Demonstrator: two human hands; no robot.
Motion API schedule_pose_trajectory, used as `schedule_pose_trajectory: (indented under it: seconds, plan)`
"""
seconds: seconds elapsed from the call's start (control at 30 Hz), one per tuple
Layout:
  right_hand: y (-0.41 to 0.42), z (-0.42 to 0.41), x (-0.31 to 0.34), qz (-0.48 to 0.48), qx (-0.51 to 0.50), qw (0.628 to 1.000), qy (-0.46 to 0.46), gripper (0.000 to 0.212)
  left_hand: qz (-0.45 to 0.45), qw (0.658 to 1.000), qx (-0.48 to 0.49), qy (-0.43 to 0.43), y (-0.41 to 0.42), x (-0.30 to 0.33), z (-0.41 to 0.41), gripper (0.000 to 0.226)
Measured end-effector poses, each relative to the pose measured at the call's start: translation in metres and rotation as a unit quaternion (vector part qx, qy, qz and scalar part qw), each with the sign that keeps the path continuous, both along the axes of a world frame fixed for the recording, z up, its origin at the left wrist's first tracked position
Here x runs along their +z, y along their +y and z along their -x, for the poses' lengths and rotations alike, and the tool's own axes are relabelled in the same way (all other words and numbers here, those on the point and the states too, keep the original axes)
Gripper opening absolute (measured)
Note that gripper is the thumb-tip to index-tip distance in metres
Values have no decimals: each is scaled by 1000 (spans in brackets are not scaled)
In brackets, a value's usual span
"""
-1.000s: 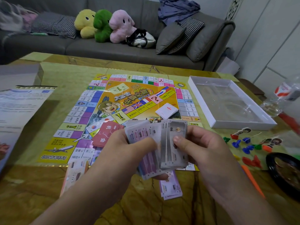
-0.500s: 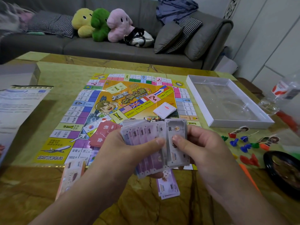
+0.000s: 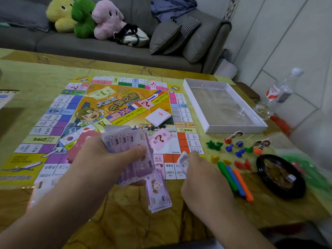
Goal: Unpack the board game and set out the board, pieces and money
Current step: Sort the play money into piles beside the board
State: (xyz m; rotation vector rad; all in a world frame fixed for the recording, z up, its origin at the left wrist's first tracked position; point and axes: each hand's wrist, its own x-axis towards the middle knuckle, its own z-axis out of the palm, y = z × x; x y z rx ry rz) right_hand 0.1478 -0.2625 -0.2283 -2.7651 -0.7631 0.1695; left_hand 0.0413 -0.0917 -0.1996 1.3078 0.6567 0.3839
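Play money sits fanned in the left hand, thumb clamped across it, above the board's near edge. Right hand pinches one note just right of the fan. More notes lie on the bench; coloured pieces rest right of the board.

Glossy paper board catching the light, creased at its folds — thin paper banknotes fanned above it. Marble-look table, polished and shiny. White cardboard box tray with a clear plastic liner, bright plastic pawns — and matt grey cloth on the sofa, fuzzy plush toys.
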Motion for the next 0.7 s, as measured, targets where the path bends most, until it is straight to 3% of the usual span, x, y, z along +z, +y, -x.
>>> schedule_pose_trajectory:
  seconds: [0.13, 0.3, 0.43, 0.57, 0.7]
  plan:
    - [-14, -3, 1, -122, -46, 986, 108, 10, -1, 1000, -7, -6, -5, 1, -3, 26]
    - [-39, -14, 6, -139, -93, 978, 124, 18, -8, 1000, -15, -3, -7, -1, -5, 27]
    - [-45, -12, 0, -52, -89, 993, 51, 3, -20, 1000, -22, -1, -12, -4, -8, 24]
    - [-49, -11, 8, 36, -82, 995, -34, 20, -20, 1000, -20, 1, -16, -4, -12, 27]
    - [-54, -14, 13, 44, -83, 995, -36, 27, -15, 1000, -21, 8, -19, -4, -14, 26]
